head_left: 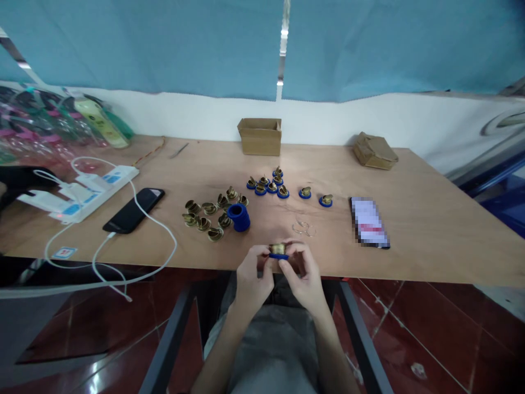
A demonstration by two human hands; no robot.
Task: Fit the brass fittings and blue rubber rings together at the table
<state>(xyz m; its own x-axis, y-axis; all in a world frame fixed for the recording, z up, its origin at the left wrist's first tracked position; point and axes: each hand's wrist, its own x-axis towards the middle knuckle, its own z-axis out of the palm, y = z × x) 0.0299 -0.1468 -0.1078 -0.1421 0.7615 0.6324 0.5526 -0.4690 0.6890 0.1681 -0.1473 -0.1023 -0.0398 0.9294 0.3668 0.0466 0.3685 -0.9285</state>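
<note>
Part (278, 248): gold-toned metal body with a soft shine, a thin blue ring (279, 256) along its base — held between the two hands by the near edge of the table (435, 224)
Direction: metal side points up and toward the far wall (324, 123), ring side toward the person; the longer axis runs crosswise, from hand to hand
Left hand (253, 272): narrow pinch, fingertips on the part's left end, thumb low by the ring
Right hand (303, 272): matching pinch on the right end, thumb under the ring
Stack (239, 219): smooth blue rings piled into a short hollow cylinder, slightly tilted
Bare pieces (209, 208): dull gold discs with upright folded flaps, clustered left of and around the stack
Ringed pieces (283, 191): similar metal — each with a blue rim, grouped beyond the hands
Wire (304, 227): thin, loosely looped, on matte brown wood
</note>
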